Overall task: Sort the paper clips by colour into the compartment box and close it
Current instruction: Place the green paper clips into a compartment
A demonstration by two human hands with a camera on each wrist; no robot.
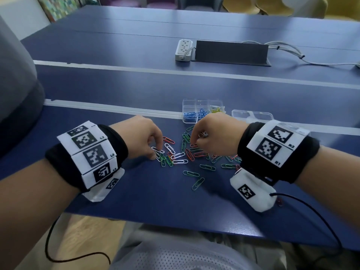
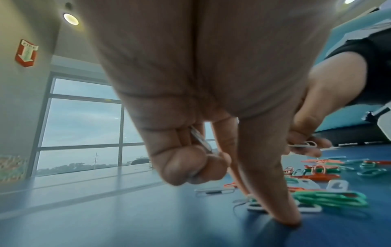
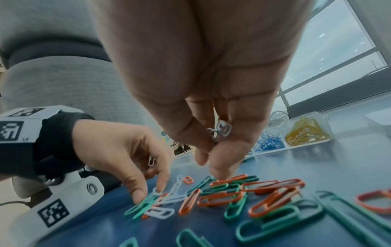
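Loose green, red and white paper clips (image 1: 187,156) lie in a pile on the blue table. My left hand (image 1: 155,153) pinches a white clip (image 2: 260,206) at the pile's left edge and keeps another white clip (image 2: 201,142) tucked in its curled fingers. My right hand (image 1: 194,144) holds a few white clips (image 3: 221,131) against its palm while its fingertips (image 3: 217,173) touch the pile's red and green clips. The clear compartment box (image 1: 187,103) stands open just behind my hands, with blue clips (image 1: 191,114) in one compartment and yellow clips (image 1: 217,110) in the one beside it.
A clear lid (image 1: 253,114) lies to the right of the box. Farther back are a white power strip (image 1: 183,49), a black cable hatch (image 1: 230,52) and grey cables (image 1: 288,53). A grey-clad person (image 1: 15,84) sits at the left. The table's near edge (image 1: 175,228) is close below my wrists.
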